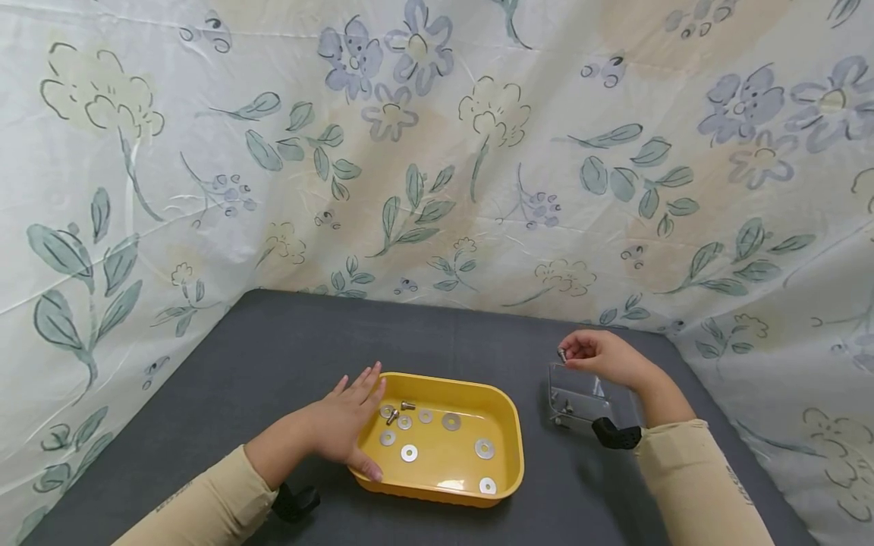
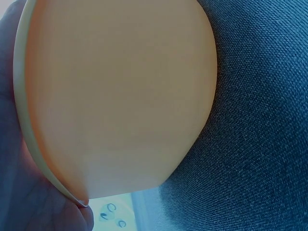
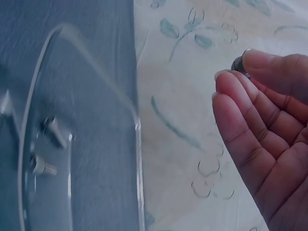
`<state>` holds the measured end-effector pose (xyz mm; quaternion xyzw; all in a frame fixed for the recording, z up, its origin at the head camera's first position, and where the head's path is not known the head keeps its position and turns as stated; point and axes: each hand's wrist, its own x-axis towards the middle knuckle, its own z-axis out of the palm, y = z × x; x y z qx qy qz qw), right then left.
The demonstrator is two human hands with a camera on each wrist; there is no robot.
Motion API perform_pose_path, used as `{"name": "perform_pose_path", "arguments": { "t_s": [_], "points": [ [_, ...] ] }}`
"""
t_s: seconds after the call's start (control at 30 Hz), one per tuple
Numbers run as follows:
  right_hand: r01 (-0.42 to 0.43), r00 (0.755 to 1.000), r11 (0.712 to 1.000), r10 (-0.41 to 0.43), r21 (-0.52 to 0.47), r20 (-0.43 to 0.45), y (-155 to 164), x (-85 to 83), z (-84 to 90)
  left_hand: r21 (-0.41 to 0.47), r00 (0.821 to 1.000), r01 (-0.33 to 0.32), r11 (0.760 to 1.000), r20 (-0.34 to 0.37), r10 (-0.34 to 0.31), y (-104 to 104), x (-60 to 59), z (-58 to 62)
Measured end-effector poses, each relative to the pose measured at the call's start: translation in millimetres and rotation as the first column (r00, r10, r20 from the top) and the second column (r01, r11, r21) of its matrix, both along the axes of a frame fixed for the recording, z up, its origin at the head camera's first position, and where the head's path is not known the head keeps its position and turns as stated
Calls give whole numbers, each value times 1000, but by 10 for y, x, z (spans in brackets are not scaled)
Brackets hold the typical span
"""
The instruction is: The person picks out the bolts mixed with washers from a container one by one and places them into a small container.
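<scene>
Bolt (image 1: pixel 562 354) upright in right hand (image 1: pixel 601 356); head up.

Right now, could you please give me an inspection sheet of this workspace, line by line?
Surface: dark grey felt-like table top.
Job's things: yellow tray holding flat washers and small bolts; clear plastic box to its right, with two bolts inside.
Clutter: nothing seen.
Hands: left hand lies with straight fingers against the tray's left wall; right hand pinches a small bolt above the clear box.
Cables: nothing seen; black wrist mounts show at both sleeves.
Surroundings: floral cloth hangs behind and at both sides of the table.
</scene>
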<state>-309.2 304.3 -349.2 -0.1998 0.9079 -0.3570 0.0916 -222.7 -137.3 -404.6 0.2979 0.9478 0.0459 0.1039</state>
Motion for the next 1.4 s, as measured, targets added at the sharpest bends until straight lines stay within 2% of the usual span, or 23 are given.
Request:
{"name": "perform_pose_path", "arguments": {
  "t_s": [0.37,0.63,0.93,1.4],
  "points": [
    [47,999,997,-49,61,23,229,-37,-95,3,1000,-1,1000,-1,1,-4,20,21],
    [55,998,998,-56,41,42,360,-36,-100,13,1000,-11,1000,11,11,1,14,26],
    [76,994,997,-78,29,81,407,0,-97,9,1000,1,1000,-8,-1,-14,3,-5],
    [57,995,998,-58,7,79,447,11,-113,13,1000,4,1000,-19,-4,-15,-7,-20]
  ]
}}
